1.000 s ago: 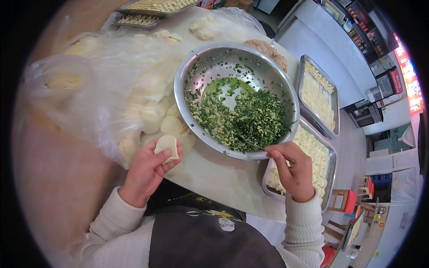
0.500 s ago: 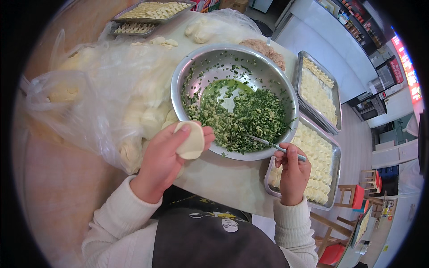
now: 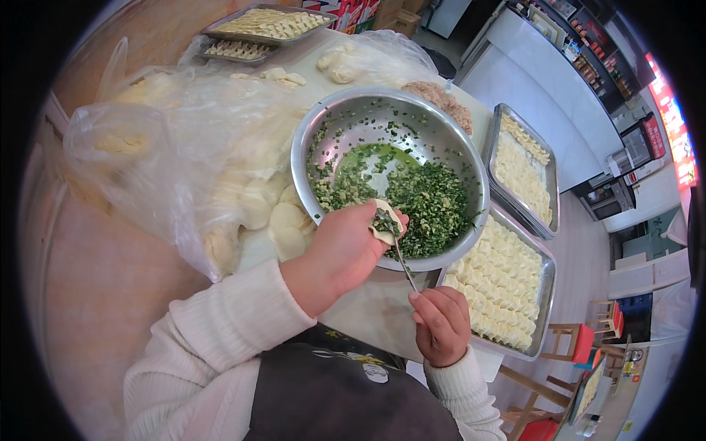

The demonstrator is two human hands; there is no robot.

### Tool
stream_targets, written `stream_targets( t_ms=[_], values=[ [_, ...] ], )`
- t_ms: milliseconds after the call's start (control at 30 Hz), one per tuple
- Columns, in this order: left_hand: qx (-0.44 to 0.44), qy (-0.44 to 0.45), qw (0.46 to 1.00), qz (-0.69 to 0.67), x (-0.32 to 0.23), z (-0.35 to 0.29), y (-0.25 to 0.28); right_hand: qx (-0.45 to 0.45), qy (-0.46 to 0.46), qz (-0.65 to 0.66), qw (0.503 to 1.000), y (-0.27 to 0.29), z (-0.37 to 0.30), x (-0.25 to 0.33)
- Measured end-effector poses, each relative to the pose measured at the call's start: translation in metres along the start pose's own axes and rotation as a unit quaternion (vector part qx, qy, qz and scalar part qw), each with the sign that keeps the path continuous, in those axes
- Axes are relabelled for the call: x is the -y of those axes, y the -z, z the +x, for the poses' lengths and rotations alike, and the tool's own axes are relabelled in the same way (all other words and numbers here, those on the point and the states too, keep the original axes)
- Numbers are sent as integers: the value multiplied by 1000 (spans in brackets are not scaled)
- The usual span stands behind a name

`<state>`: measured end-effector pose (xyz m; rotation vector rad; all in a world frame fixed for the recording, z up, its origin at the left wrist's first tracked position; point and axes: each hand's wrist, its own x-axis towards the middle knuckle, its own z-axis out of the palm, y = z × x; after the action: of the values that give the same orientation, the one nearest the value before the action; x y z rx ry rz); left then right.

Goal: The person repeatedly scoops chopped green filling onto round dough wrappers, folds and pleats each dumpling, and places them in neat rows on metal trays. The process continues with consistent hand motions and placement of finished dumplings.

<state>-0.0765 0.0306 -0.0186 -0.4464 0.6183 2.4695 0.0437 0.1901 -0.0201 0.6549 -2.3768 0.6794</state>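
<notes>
Round dough wrapper (image 3: 382, 204) cupped around a small portion of green filling (image 3: 384, 222); it appears over the near side of the steel mixing bowl (image 3: 301, 158). Left hand (image 3: 340, 246) half-curled, thumb and fingers supporting the wrapper. Right hand (image 3: 443, 323) closed in a pinch on the handle of a thin metal utensil (image 3: 406, 268), whose tip meets the filling; tip shape hidden. Bowl contents: chopped greens (image 3: 434, 198) heaped at the near right, with greenish liquid (image 3: 379, 158) toward the far side. Loose wrappers (image 3: 285, 228) overlap just left of the bowl, beside a clear plastic bag (image 3: 176, 154) holding pale dough. Right of the bowl: a metal tray (image 3: 549, 294) with rows of folded dumplings (image 3: 496, 283); beyond it, stacked trays (image 3: 557, 213). A pinkish mince mass (image 3: 441, 99) lies behind the bowl on the pale table (image 3: 360, 301).
</notes>
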Motion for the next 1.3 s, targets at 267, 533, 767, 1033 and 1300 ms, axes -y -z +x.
stream_targets(
  t_ms=[267,533,767,1033,1300],
  values=[
    [43,-1,999,3,-1,2,2,-128,-278,236,922,11,18,12],
    [-1,-28,999,40,-10,-5,3,-130,-179,68,973,7,37,1],
    [86,-1,994,69,-11,-15,10,-12,-104,-15,994,-21,49,-17],
    [170,-2,981,93,-8,-27,6,-34,110,-59,992,-17,57,-15],
    [222,-30,965,133,-1,-44,0,-78,-69,33,994,-16,70,-10]
  ],
)
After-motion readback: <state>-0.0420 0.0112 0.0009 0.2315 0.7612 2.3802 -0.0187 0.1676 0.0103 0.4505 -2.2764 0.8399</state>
